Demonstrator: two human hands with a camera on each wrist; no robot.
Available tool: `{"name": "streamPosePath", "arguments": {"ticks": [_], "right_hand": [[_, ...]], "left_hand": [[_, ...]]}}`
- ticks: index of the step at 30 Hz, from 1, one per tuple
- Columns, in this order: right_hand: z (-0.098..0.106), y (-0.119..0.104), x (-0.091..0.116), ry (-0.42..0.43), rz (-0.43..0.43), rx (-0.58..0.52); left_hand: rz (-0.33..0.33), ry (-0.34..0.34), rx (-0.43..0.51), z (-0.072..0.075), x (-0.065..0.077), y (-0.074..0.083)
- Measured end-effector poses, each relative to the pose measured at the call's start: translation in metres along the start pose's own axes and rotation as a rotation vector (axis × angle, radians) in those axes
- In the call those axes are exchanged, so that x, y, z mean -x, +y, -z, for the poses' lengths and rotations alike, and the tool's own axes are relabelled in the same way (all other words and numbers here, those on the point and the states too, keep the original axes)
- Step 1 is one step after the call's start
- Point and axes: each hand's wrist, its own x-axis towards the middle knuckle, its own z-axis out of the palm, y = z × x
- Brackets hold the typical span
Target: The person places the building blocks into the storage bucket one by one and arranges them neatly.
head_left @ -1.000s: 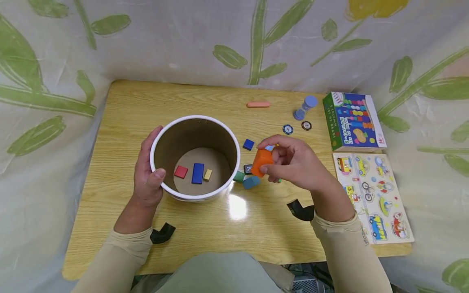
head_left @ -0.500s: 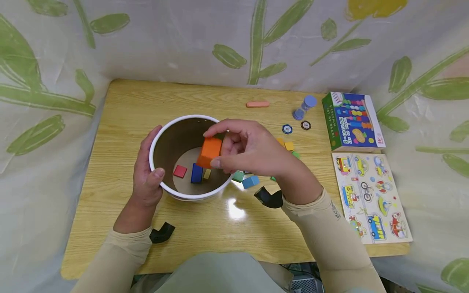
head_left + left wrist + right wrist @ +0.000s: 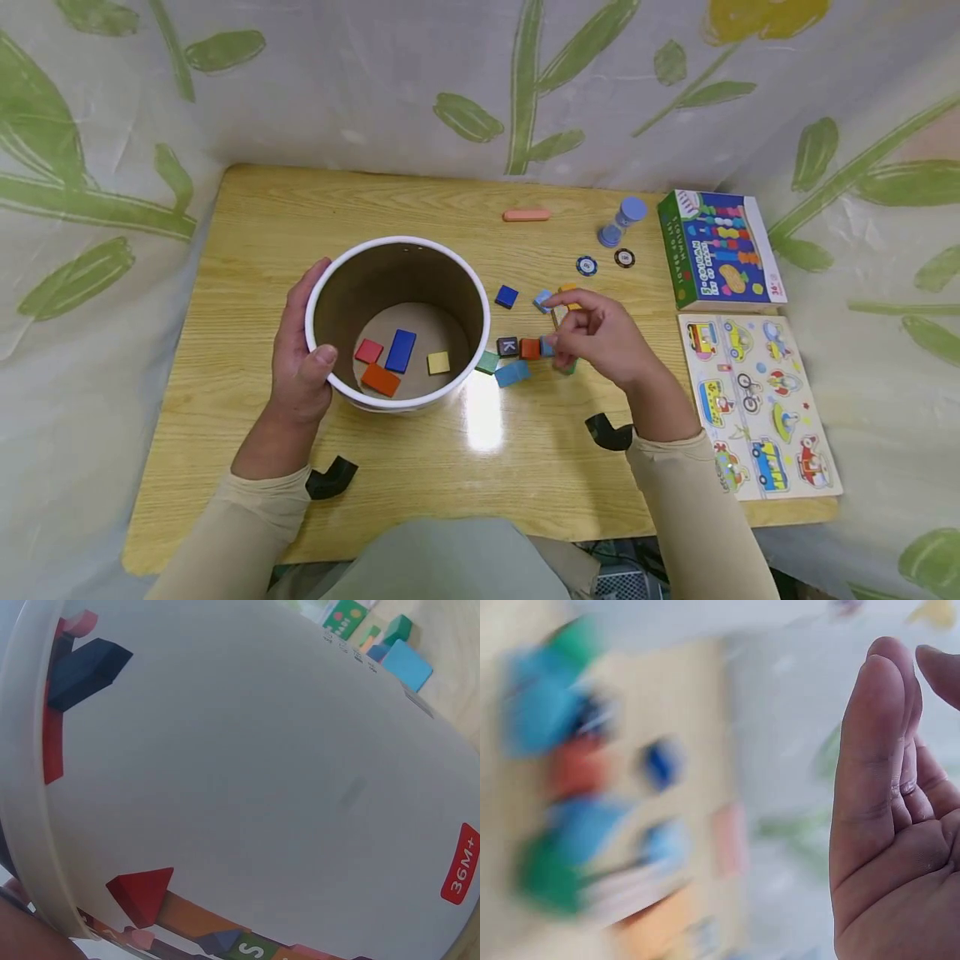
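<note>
My left hand (image 3: 302,358) grips the left side of a round white bucket (image 3: 321,377), thumb over its rim. In the left wrist view the printed outer wall of the bucket (image 3: 247,765) fills most of the picture. On the bucket's floor lie an orange block (image 3: 380,380), a blue block (image 3: 401,351), a red block (image 3: 368,351) and a yellow block (image 3: 438,362). Over the loose blocks hovers my right hand (image 3: 607,342), its fingers loosely bent and holding nothing. Beneath it are a red block (image 3: 529,348) and a light blue block (image 3: 513,373), among several others partly hidden.
A dark letter block (image 3: 507,347), a green block (image 3: 487,362) and a dark blue block (image 3: 507,297) lie right of the bucket. Farther back are two chips (image 3: 587,266), an hourglass (image 3: 622,221) and a pink stick (image 3: 527,215). A toy box (image 3: 722,250) and picture puzzle board (image 3: 757,404) sit at right.
My right hand carried the orange block left over the bucket, let it go inside, and came back right over the loose blocks. My left hand and the bucket stayed in place.
</note>
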Motion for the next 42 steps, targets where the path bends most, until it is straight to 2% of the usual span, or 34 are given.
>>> {"name": "streamPosePath", "arguments": {"ticks": [4, 7, 10, 14, 17, 25, 31, 37, 42], "right_hand": [[0.022, 0.055, 0.019, 0.112, -0.158, 0.050], [0.031, 0.084, 0.031, 0.179, -0.236, 0.090], [0.034, 0.101, 0.038, 0.229, -0.282, 0.129], [0.033, 0.110, 0.041, 0.264, -0.339, 0.180], [0.032, 0.114, 0.041, 0.281, -0.364, 0.219], [0.029, 0.120, 0.036, 0.287, -0.347, 0.383], [0.027, 0.116, 0.034, 0.299, -0.364, 0.410], [0.026, 0.100, 0.033, 0.273, -0.360, 0.447], [0.024, 0.074, 0.031, 0.235, -0.305, 0.408]], "left_hand": [[0.002, 0.004, 0.025, 0.000, 0.000, -0.001], [-0.003, 0.002, 0.038, 0.000, 0.000, -0.001], [-0.010, 0.001, 0.037, 0.000, 0.000, -0.001], [-0.015, 0.006, 0.038, 0.000, 0.000, -0.001], [-0.014, 0.011, 0.037, -0.001, 0.000, -0.001], [-0.019, 0.016, 0.018, -0.001, 0.000, 0.000], [-0.019, 0.000, 0.019, -0.001, -0.001, 0.000], [-0.014, 0.001, 0.028, -0.001, -0.001, 0.001], [-0.009, 0.005, 0.021, -0.001, -0.001, 0.002]]}}
